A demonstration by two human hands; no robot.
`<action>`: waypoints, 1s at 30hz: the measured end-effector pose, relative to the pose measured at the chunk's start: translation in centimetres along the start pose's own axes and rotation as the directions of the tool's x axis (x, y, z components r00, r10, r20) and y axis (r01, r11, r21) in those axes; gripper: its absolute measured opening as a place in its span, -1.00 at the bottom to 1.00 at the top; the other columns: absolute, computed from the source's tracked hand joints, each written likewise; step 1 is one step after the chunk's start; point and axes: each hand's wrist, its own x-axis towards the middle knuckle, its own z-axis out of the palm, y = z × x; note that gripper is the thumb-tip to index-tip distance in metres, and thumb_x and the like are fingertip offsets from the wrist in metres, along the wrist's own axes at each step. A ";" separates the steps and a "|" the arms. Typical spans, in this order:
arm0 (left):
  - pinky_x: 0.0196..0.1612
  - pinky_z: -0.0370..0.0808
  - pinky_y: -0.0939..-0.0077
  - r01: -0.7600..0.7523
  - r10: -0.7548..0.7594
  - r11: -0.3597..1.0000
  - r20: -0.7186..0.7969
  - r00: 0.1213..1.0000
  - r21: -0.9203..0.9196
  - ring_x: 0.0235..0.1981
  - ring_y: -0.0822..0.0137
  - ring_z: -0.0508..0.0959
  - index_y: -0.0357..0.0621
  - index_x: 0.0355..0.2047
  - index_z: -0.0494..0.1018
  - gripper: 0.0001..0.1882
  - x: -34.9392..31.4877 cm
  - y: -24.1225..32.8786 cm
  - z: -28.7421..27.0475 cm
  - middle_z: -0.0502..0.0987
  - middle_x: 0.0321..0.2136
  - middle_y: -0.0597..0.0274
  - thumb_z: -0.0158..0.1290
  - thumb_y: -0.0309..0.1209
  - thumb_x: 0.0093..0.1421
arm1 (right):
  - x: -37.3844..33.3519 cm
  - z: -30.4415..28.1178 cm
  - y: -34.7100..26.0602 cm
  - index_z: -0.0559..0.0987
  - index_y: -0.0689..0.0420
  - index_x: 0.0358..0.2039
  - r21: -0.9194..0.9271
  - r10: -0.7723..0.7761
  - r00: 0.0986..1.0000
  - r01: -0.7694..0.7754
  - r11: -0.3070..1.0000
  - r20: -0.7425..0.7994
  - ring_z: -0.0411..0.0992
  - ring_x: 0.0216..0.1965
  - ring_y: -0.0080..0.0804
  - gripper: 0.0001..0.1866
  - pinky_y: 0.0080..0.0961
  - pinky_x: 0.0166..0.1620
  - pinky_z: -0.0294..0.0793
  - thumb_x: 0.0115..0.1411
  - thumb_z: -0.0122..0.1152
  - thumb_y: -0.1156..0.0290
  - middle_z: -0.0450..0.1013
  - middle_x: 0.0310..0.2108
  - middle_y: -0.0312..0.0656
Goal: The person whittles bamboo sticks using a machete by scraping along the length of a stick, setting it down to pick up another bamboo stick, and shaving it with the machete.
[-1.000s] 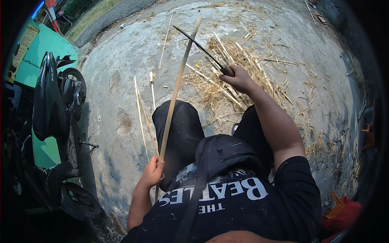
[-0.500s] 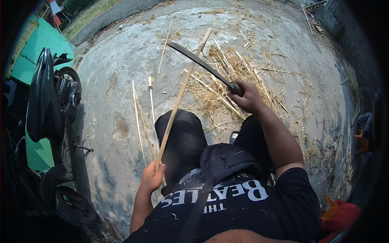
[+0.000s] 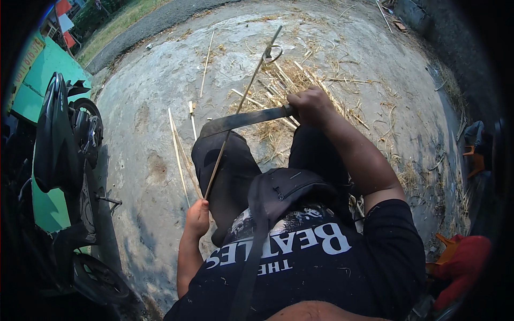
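Note:
My left hand (image 3: 197,216) is closed around the near end of a long, thin bamboo strip (image 3: 218,159). The strip slants up and away over my left thigh, its narrow edge turned up. My right hand (image 3: 313,107) grips the handle of a machete (image 3: 249,118), and its dark blade lies across the strip around mid-length, tip pointing left. A thin curled shaving (image 3: 276,54) hangs from the strip near its far end.
Several pale strips (image 3: 178,155) lie on the concrete to the left. Ahead is a pile of shavings and strips (image 3: 294,75). A black motorcycle (image 3: 59,134) stands at the left. Red and orange things (image 3: 460,267) are at the lower right.
The machete has come down and nearer to me along the strip, its blade now lying more level. The strip has turned edge-up, and a curled shaving has appeared near its far end.

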 end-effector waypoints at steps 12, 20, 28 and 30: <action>-0.35 0.46 0.16 0.072 -0.084 0.994 0.160 0.984 0.080 -0.45 -0.17 0.56 -0.30 -0.34 0.44 -0.51 -3.5 0.4 -0.9 0.51 -0.52 -0.22 -0.15 -0.09 0.51 | 3.0 1.0 -2.6 0.53 0.01 -0.45 0.053 -0.095 0.990 0.090 0.995 0.105 0.57 -0.47 -0.03 -0.84 -0.08 -0.32 0.56 0.17 0.28 0.25 0.56 -0.56 -0.15; -0.34 0.45 0.13 0.265 -0.257 0.964 0.217 0.942 -0.012 -0.49 -0.18 0.51 -0.30 -0.38 0.42 -0.54 -3.3 -3.0 -2.1 0.48 -0.53 -0.23 -0.09 -0.11 0.49 | -1.5 5.0 1.2 0.54 0.04 -0.40 0.089 0.507 0.860 -0.510 0.855 0.058 0.57 -0.43 0.07 -0.84 -0.08 -0.31 0.56 0.16 0.30 0.27 0.56 -0.52 -0.02; -0.45 0.37 0.36 0.243 -0.212 0.967 0.290 0.933 -0.074 -0.56 0.40 0.39 -0.28 -0.44 0.42 -0.49 -3.2 -3.6 -3.1 0.41 -0.64 0.18 -0.12 -0.09 0.51 | 0.6 4.0 5.7 0.48 0.04 -0.47 -0.005 0.411 0.904 -0.414 0.910 0.117 0.56 -0.49 0.00 -0.78 -0.07 -0.35 0.53 0.15 0.33 0.25 0.53 -0.57 -0.09; -0.46 0.36 0.37 0.369 -0.299 0.913 0.328 0.896 -0.174 -0.55 0.40 0.40 -0.26 -0.44 0.42 -0.49 -2.4 -2.9 -1.4 0.42 -0.64 0.23 -0.12 -0.09 0.51 | 0.9 5.4 4.0 0.50 0.05 -0.44 0.011 0.471 0.879 -0.473 0.881 0.069 0.58 -0.46 0.05 -0.77 -0.02 -0.35 0.54 0.18 0.32 0.22 0.53 -0.56 -0.05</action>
